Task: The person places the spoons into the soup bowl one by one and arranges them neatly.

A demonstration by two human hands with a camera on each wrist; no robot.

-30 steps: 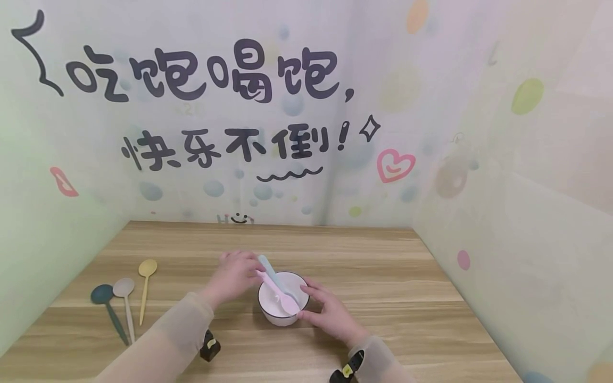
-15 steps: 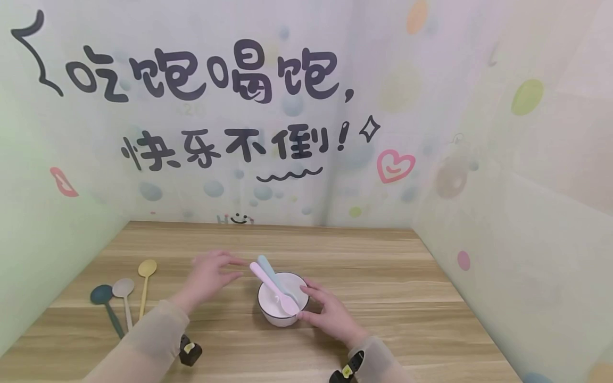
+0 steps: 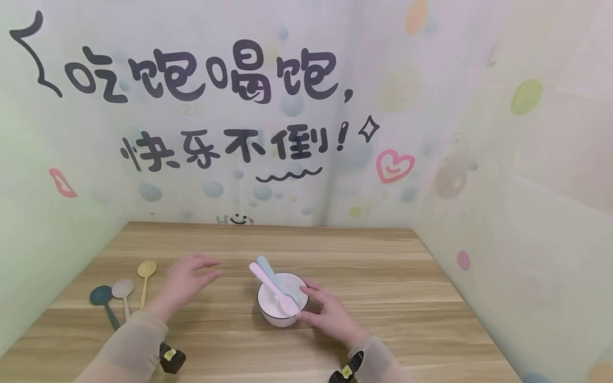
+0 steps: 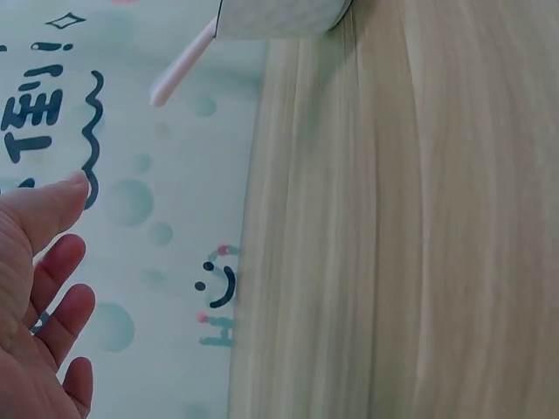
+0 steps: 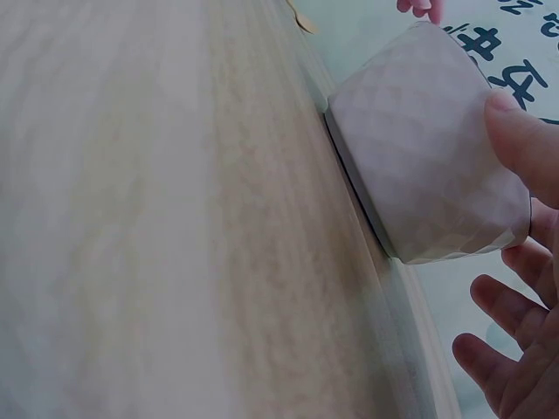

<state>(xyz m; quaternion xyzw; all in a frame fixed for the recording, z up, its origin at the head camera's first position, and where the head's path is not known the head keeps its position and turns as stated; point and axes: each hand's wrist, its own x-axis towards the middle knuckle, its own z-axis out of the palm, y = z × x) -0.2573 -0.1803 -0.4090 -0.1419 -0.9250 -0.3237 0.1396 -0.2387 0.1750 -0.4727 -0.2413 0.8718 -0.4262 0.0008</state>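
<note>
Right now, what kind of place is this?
Probably a small dining corner: a wooden table, a white bowl with spoons in it, and cartoon-lettered walls.

One white bowl (image 3: 281, 306) sits at lower centre, holding two spoons: one pink (image 3: 270, 288), one light blue (image 3: 268, 270). Three more spoons lie at lower left: yellow (image 3: 146, 275), beige (image 3: 122, 292), dark teal (image 3: 103, 300).

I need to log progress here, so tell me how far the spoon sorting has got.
Done: the pink spoon and light blue spoon lie in the white bowl. In hand: nothing is gripped; the right hand touches the bowl's side, and the open left hand hovers between the bowl and the loose spoons. Left: the yellow spoon, beige spoon and dark teal spoon lie on the table.
</note>
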